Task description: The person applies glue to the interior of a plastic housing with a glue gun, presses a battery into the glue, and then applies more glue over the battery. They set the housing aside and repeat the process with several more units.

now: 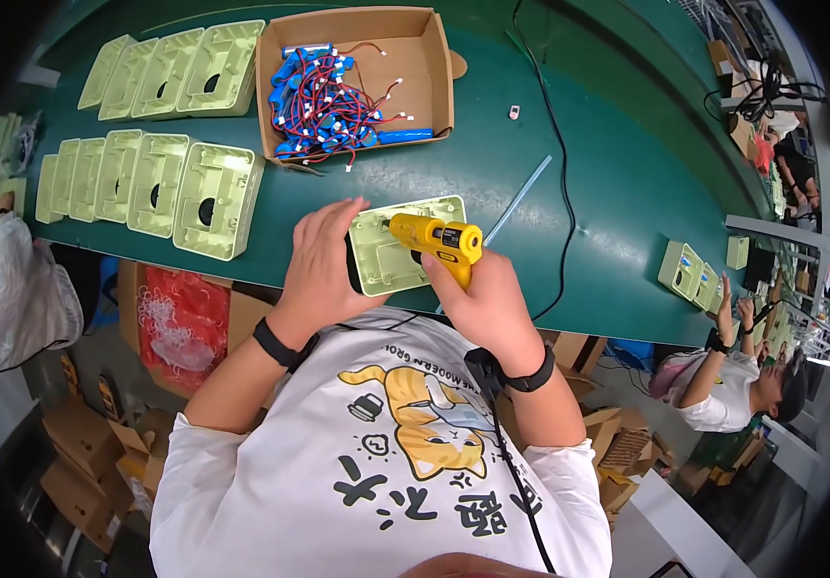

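Observation:
In my right hand (494,306) is a yellow glue gun (439,238), its nozzle pointing left over the inside of a pale green plastic housing (394,273). The housing lies open side up at the table's near edge. My left hand (320,260) rests along the housing's left side, thumb at the near corner and fingers stretched toward the far corner. Whether its fingers press on the housing I cannot tell for certain. The nozzle tip sits close to the housing's upper left inner area.
Beyond the housing a cardboard box (362,87) holds blue battery packs (314,96) with red and black leads. Rows of similar green housings (217,200) stand at left. A glue stick (519,199) and a black cable (567,207) lie to the right. Other people work at both sides.

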A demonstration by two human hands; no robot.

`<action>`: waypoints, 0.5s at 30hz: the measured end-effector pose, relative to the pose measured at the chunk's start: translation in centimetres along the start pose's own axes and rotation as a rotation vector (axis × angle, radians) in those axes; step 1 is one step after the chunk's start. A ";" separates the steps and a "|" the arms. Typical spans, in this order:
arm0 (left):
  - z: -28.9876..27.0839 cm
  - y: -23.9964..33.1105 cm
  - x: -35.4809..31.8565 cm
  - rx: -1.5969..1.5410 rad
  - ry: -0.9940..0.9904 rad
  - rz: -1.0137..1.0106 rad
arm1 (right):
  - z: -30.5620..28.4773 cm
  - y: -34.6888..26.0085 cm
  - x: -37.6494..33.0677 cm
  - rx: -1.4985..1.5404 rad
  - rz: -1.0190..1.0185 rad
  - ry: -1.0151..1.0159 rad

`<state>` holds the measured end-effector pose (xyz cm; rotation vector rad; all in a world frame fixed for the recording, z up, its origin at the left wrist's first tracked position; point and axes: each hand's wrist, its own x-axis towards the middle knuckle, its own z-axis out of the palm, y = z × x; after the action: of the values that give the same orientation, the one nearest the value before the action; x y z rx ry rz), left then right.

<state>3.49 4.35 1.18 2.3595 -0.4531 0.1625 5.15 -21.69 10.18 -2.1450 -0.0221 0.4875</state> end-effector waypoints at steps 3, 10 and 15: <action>0.2 -0.1 -0.2 -0.001 0.006 -0.005 | 0.7 -0.3 0.3 -0.020 -0.020 0.028; 0.4 -0.3 -0.1 -0.012 0.027 0.015 | -1.0 -0.2 0.1 -0.005 0.118 -0.082; 0.2 0.0 -0.1 -0.049 0.049 0.005 | -2.1 0.9 -1.2 0.235 0.213 0.013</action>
<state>3.41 4.24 1.03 2.3010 -0.4349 0.2091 4.66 -24.11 10.94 -1.9282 0.2617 0.5694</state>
